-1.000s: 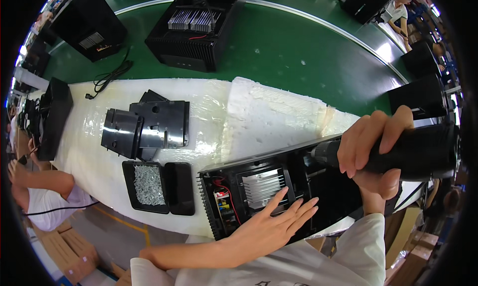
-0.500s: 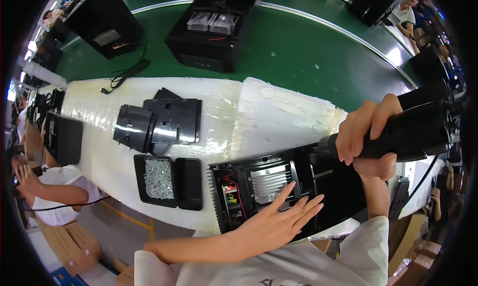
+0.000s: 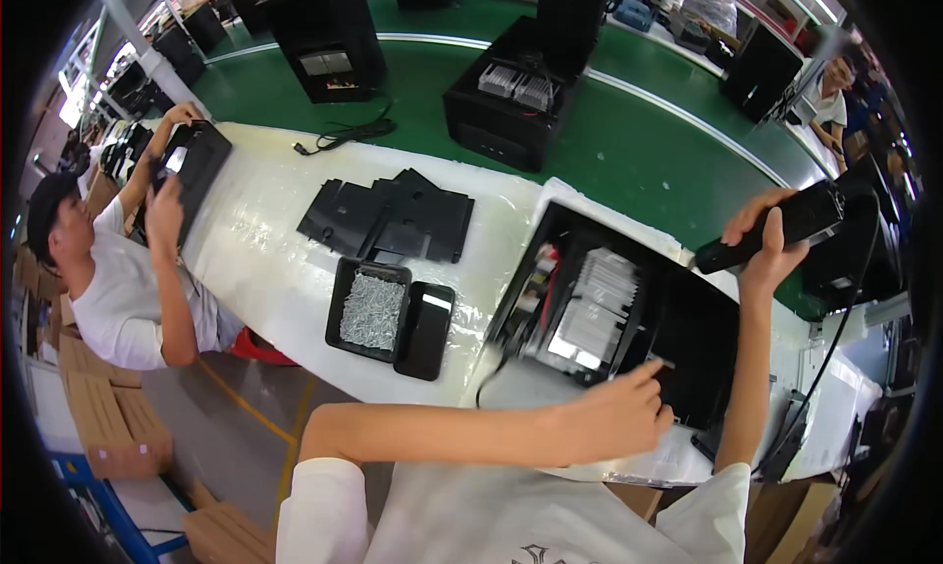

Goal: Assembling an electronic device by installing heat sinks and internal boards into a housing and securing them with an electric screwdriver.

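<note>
In front of me a black equipment housing (image 3: 702,353) lies with its inside exposed. Silver heat-sink fins (image 3: 601,294) and red wiring show at its left part. My left hand (image 3: 624,412) is over the housing's near edge, index finger stretched out and the others partly bent. No held object can be made out in it. My right hand (image 3: 771,250) wraps round a black power screwdriver (image 3: 761,238), raised over the housing's far right corner. The driver points left, and its tip looks clear of the housing.
Left of the housing are a black tray of screws (image 3: 371,310), an empty black tray (image 3: 425,330) and flat black panels (image 3: 398,218). A black cable (image 3: 349,135) lies beyond them. Two large black cases (image 3: 329,43) (image 3: 511,112) stand on the green surface. A co-worker (image 3: 108,269) handles a black part at left.
The housing has turned, its left end now farther away. My left hand has come off the heat sink toward the near right. The screwdriver's body has tilted and its tip stands apart from the housing.
</note>
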Demonstrator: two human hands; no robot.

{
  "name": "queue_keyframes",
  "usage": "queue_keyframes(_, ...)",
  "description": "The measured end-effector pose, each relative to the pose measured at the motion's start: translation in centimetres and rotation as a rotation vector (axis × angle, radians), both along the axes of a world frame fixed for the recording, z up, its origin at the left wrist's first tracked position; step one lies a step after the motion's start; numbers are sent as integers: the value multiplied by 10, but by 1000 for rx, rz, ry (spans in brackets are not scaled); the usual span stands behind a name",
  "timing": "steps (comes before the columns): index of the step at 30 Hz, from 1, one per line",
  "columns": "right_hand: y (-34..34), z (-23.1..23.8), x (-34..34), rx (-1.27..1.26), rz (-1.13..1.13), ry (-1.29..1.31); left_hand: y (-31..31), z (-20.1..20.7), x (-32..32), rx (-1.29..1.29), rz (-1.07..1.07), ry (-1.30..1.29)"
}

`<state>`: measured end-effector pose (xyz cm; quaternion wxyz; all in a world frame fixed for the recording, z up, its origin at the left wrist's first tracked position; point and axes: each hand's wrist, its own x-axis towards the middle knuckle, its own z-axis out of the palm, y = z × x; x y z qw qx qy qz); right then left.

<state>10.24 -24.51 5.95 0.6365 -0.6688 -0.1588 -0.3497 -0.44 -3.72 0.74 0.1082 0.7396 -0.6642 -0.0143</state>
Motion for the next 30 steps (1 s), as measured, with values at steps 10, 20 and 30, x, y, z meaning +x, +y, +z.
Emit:
queue_keyframes(10,-10,30,-70,-87,-70,-218,93,-27,76,-264,263,-17)
queue_keyframes(20,43,91,-164,123,134,-581,288,-79,55,116,1077,45)
queue_keyframes(30,111,67,-157,238,341,-679,287,-73,61,-347,1084,210)
